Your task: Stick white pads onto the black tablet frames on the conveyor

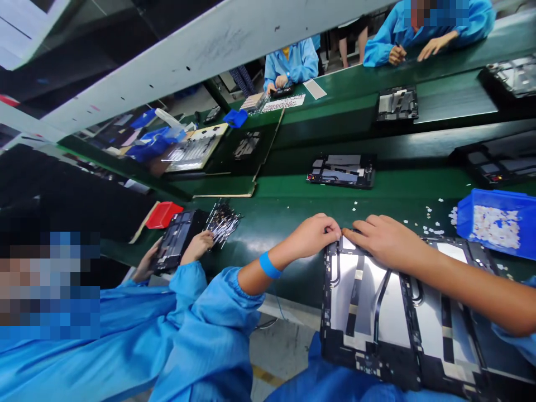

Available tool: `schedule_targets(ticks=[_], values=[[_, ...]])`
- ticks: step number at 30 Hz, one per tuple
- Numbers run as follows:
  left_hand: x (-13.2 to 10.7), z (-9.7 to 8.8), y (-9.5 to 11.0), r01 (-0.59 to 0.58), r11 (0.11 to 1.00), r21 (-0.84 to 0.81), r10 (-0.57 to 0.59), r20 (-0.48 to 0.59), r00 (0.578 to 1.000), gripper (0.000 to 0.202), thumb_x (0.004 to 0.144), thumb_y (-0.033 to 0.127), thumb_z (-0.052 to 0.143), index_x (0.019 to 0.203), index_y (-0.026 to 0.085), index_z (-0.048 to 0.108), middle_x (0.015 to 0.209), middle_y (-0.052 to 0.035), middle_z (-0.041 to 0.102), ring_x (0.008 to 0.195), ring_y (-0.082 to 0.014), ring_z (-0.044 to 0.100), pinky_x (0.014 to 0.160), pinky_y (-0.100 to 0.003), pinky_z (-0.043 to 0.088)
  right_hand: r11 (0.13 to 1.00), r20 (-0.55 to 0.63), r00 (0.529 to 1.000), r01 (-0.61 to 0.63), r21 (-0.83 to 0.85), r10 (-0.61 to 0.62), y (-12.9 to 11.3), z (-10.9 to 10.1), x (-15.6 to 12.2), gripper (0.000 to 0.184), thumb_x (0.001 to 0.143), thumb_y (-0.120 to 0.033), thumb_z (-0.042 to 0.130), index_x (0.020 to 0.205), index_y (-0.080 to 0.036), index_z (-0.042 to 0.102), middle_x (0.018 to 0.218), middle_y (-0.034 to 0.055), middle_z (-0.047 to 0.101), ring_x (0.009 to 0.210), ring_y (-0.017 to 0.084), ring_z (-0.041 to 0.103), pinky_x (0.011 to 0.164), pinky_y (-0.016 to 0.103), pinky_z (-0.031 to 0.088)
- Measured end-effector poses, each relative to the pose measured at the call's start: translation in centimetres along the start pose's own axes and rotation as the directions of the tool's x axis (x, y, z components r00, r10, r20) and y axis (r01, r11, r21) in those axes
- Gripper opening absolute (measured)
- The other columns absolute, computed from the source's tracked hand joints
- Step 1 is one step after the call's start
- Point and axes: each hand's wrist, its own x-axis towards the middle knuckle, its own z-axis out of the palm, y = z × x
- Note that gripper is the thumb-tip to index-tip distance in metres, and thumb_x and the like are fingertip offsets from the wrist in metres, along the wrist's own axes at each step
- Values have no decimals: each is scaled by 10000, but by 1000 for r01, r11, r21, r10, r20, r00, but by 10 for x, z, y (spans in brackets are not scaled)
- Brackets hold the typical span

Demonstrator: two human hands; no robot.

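Note:
Two opened tablet housings lie side by side in front of me, silvery inside with black frames and flat cables. At the top left corner of the nearer-left tablet housing [389, 312], my left hand [316, 234] is closed in a pinch; whatever is between its fingertips is too small to make out. A blue band circles that wrist. My right hand [383, 240] rests across the same housing's top edge, fingers stretched toward the corner, its thumb hidden. The second tablet housing [450, 324] is partly covered by my right forearm.
A blue bin [469, 220] of small white pieces stands at right, with loose pieces scattered beside it. Another tablet housing [343, 170] lies farther back. At left, a co-worker's hand [196, 245] is by a pile of thin strips [224, 223], near a red bin [164, 215].

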Motion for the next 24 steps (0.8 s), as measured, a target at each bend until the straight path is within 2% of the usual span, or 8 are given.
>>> schedule_targets(ticks=[5,12,19,24], values=[[2,5,7,28,999,47,-27,-28,999,142,928,157,604,880,180,736,908,-34,688,870,-175,637,820,-292,506,1000,-2,1000,-5,13,5,-1,-2,1,397,927,-75,577,1297,-169,686,957,83,662,796,223,450,681,371,225],[1,10,6,33,996,80,-28,-67,997,137,951,172,619,863,186,722,873,-28,674,879,-186,631,795,-297,486,1000,-1,1000,-15,21,15,-2,-4,3,356,952,-83,552,1265,-172,697,944,85,657,805,231,457,687,374,205],[-4,25,0,26,995,96,-7,-198,980,122,957,142,632,862,183,697,887,-25,659,908,-189,615,815,-309,464,999,-4,1000,-21,35,21,-3,-3,4,362,952,-85,554,1271,-174,699,950,87,666,803,232,468,684,373,198],[-8,33,-1,26,994,105,2,-254,967,133,974,149,614,860,182,673,891,-26,640,895,-188,599,798,-312,458,999,0,1000,-20,42,20,-3,-4,4,361,953,-90,560,1278,-168,695,946,91,670,799,225,473,685,370,202]])
